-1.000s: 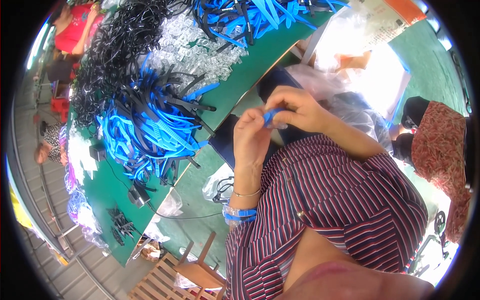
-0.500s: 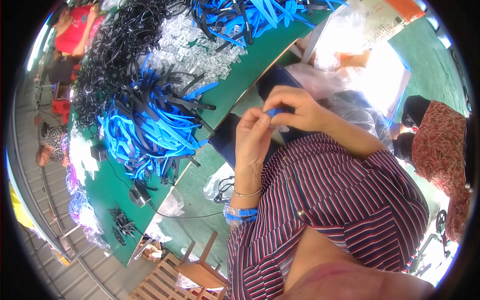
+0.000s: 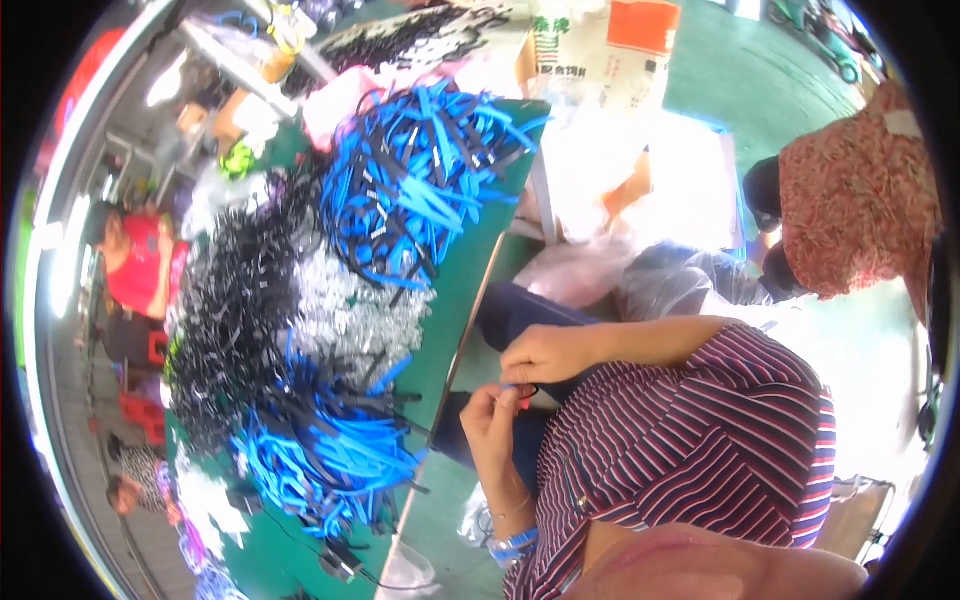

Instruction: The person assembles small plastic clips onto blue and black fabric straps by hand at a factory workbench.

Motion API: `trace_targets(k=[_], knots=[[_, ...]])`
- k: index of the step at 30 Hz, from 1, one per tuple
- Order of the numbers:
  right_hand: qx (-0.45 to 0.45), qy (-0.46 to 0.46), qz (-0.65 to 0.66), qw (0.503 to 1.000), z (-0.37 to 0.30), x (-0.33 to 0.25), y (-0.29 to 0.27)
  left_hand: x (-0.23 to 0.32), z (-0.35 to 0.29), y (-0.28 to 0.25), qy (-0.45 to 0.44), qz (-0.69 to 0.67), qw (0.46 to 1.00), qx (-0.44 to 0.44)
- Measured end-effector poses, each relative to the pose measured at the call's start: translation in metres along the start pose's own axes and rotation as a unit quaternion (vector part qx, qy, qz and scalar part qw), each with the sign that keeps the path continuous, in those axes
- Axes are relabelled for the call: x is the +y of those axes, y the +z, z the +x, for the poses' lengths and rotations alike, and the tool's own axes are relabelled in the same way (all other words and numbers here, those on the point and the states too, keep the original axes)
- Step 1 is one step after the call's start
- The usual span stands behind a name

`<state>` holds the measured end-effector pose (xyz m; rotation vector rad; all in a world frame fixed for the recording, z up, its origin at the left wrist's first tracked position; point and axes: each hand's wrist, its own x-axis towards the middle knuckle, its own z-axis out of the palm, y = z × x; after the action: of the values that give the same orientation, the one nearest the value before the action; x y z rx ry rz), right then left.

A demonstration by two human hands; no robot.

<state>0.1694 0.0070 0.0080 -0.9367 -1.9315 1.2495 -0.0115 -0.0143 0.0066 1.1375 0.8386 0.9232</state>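
My left hand (image 3: 490, 424) is closed in a pinch, with a bangle and a blue-and-clear band round its wrist. Just beyond it, my right hand (image 3: 552, 353) is also closed, its fingertips close to the left ones. Between them shows a small strap piece (image 3: 529, 391), blue at the fingers with a dark loop and a reddish spot beside it. Most of it is covered by my fingers. Both hands are over my lap, off the table's edge. Nearest to them on the green table (image 3: 462, 270) lies a heap of blue and black straps (image 3: 330, 455).
Farther up the table are clear plastic buckles (image 3: 350, 310), a black strap tangle (image 3: 235, 310) and another blue strap heap (image 3: 425, 185). Plastic bags (image 3: 580, 270) and a printed sack (image 3: 600, 60) stand right of the edge. People sit across the table and at right.
The whole view has swung, bringing the far strap heap and sack further into sight. My hands stay together at the small piece; less blue and a dark loop show now.
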Motion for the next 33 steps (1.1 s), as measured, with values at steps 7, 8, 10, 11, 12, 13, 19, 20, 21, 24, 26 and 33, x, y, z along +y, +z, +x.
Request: trace_targets(k=[7,8,10,11,12,13,19,20,21,24,26,33], knots=[[-0.008,0.088,0.157,0.984,-0.004,0.000,0.010,-0.006,-0.003,-0.008,-0.009,0.072,0.996,-0.049],[-0.039,0.099,0.179,0.978,-0.004,-0.001,0.012,-0.004,-0.006,-0.008,-0.017,0.058,0.997,-0.051],[-0.075,0.116,0.229,0.964,-0.004,-0.002,0.017,-0.005,-0.009,-0.012,-0.025,0.031,0.998,-0.057],[-0.069,0.112,0.224,0.966,-0.005,0.001,0.020,-0.008,-0.011,-0.012,-0.018,0.035,0.997,-0.063],[-0.083,0.109,0.258,0.956,-0.004,0.003,0.023,-0.011,-0.012,-0.012,-0.008,-0.020,0.998,-0.065],[-0.098,0.107,0.291,0.946,-0.005,0.004,0.025,-0.014,-0.012,-0.011,0.001,-0.074,0.995,-0.068],[-0.064,0.099,0.385,0.915,-0.011,-0.002,0.037,-0.015,-0.017,-0.001,0.010,-0.170,0.985,-0.040],[-0.066,0.102,0.405,0.906,-0.012,-0.005,0.036,-0.017,-0.017,-0.002,0.016,-0.192,0.980,-0.049],[-0.065,0.109,0.427,0.895,-0.014,-0.005,0.035,-0.020,-0.016,-0.001,0.017,-0.215,0.975,-0.059],[-0.033,0.098,0.427,0.898,-0.017,-0.005,0.035,-0.029,-0.020,0.002,-0.013,-0.247,0.969,0.003],[-0.041,0.097,0.447,0.889,-0.019,-0.010,0.030,-0.030,-0.021,0.003,-0.026,-0.262,0.964,0.040],[0.067,0.004,0.265,0.962,-0.014,-0.015,0.020,-0.025,-0.010,0.001,-0.041,-0.246,0.968,-0.028]])
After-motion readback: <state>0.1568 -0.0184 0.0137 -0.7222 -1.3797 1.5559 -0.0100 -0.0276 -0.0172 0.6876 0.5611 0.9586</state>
